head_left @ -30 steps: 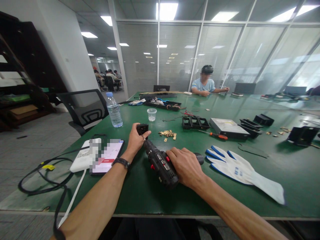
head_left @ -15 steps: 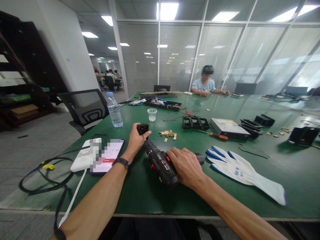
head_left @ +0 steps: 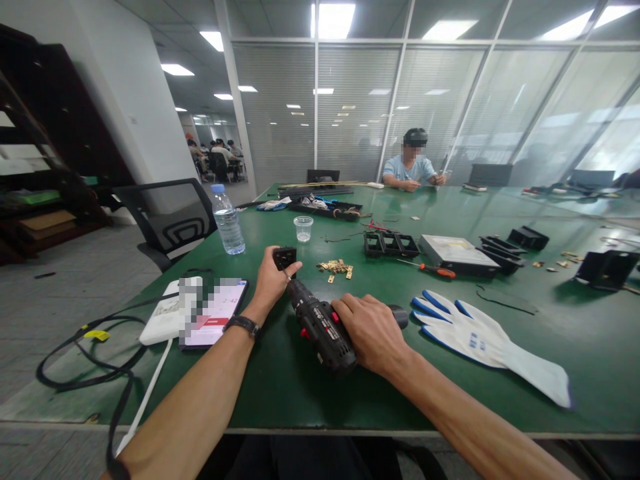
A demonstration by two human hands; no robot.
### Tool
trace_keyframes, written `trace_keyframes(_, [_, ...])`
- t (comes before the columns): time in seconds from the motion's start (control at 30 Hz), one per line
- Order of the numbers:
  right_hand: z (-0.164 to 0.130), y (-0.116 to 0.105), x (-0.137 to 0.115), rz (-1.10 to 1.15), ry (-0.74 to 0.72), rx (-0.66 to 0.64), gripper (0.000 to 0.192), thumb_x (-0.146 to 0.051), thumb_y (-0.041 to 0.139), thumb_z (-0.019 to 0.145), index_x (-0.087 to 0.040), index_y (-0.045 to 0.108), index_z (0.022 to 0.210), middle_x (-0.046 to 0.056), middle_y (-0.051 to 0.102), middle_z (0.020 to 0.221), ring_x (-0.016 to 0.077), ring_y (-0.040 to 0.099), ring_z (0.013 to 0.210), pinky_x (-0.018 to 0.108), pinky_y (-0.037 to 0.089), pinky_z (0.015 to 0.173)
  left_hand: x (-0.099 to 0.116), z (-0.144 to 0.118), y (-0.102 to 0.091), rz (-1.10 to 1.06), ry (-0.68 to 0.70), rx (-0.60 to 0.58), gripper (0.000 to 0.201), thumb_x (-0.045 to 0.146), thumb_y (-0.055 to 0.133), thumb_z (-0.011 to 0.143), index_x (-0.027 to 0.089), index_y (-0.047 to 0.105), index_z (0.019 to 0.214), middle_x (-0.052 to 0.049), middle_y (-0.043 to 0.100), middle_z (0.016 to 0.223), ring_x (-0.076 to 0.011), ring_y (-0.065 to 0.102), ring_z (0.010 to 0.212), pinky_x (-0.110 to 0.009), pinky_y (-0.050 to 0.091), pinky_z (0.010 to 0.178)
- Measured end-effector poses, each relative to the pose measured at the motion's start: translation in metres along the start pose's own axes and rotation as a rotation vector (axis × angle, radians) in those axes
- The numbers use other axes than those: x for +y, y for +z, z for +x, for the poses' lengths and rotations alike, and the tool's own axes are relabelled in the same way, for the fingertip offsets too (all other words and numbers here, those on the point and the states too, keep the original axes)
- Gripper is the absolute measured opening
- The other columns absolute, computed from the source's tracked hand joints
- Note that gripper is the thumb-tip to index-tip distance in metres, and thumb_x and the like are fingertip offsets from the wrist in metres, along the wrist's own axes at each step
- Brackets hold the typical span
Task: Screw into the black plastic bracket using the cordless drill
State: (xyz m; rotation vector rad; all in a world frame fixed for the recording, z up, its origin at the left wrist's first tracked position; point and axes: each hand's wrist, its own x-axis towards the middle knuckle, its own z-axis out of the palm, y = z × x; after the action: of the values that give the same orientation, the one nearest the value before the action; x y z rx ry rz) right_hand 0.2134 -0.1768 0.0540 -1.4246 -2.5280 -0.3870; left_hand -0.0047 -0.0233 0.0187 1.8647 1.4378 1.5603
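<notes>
Drill [head_left: 325, 330] in its grasp, the right hand [head_left: 373, 333] has its grip wrapped round the handle, which points toward the right edge of the worktop [head_left: 280, 400]. The left hand [head_left: 271, 283] has its grip pinched on a small black block [head_left: 285, 257], the thumb along its near side, nearer the left edge than the right. The bit [head_left: 289, 276] reaches the near side of the block, close beside the thumb; what its tip meets is too small to tell, and any finger on the trigger is hidden.

Good work here seems to call for bit and block in one straight line, a firm right wrist and light, even pressure, since a slanted bit could slip. The thumb sits close to the tip, so a hold farther out looks safer. Bracing the left hand against the worktop would probably steady the block.

Brass pieces [head_left: 336, 269] lie loose just right of the block. A white glove [head_left: 465, 333] lies flat toward the near edge, right of the right hand, and a clear cup [head_left: 303, 229] stands beyond the block, toward the far edge.
</notes>
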Motion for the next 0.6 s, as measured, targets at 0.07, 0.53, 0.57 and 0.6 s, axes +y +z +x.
trace_keyframes(0.07, [0.0, 0.0007, 0.0, -0.001, 0.001, 0.004, 0.027, -0.025, 0.055, 0.084, -0.019, 0.053, 0.111, 0.007, 0.061, 0.096, 0.0207, 0.056, 0.081, 0.034, 0.027, 0.072, -0.0011, 0.0002, 0.0006, -0.002, 0.0, 0.002, 0.055, 0.044, 0.074, 0.069, 0.021, 0.047, 0.112, -0.002, 0.06, 0.097, -0.0179, 0.058, 0.086, -0.032, 0.045, 0.079])
trace_keyframes(0.53, [-0.0006, 0.0004, -0.0013, -0.026, 0.007, -0.002, 0.028, -0.027, 0.058, 0.082, -0.019, 0.055, 0.109, 0.007, 0.062, 0.098, 0.0207, 0.056, 0.08, 0.034, 0.03, 0.071, -0.0004, -0.0013, -0.0004, -0.079, -0.041, -0.028, 0.059, 0.041, 0.077, 0.067, 0.021, 0.046, 0.113, -0.002, 0.061, 0.097, -0.0179, 0.059, 0.086, -0.032, 0.046, 0.079])
trace_keyframes(0.57, [-0.0006, 0.0002, -0.0014, -0.031, 0.01, -0.005, 0.029, -0.027, 0.059, 0.082, -0.019, 0.055, 0.109, 0.007, 0.062, 0.098, 0.0207, 0.056, 0.08, 0.034, 0.03, 0.071, -0.0008, -0.0012, -0.0004, -0.084, -0.047, -0.026, 0.06, 0.041, 0.077, 0.067, 0.021, 0.046, 0.114, -0.003, 0.061, 0.097, -0.018, 0.06, 0.086, -0.033, 0.046, 0.08])
trace_keyframes(0.6, [-0.0007, 0.0, -0.0016, -0.034, 0.012, -0.008, 0.029, -0.027, 0.059, 0.081, -0.019, 0.055, 0.109, 0.007, 0.062, 0.098, 0.0208, 0.056, 0.08, 0.034, 0.03, 0.071, -0.0014, -0.001, -0.0003, -0.089, -0.051, -0.024, 0.06, 0.042, 0.077, 0.066, 0.021, 0.047, 0.114, -0.003, 0.062, 0.096, -0.0181, 0.06, 0.085, -0.033, 0.047, 0.08])
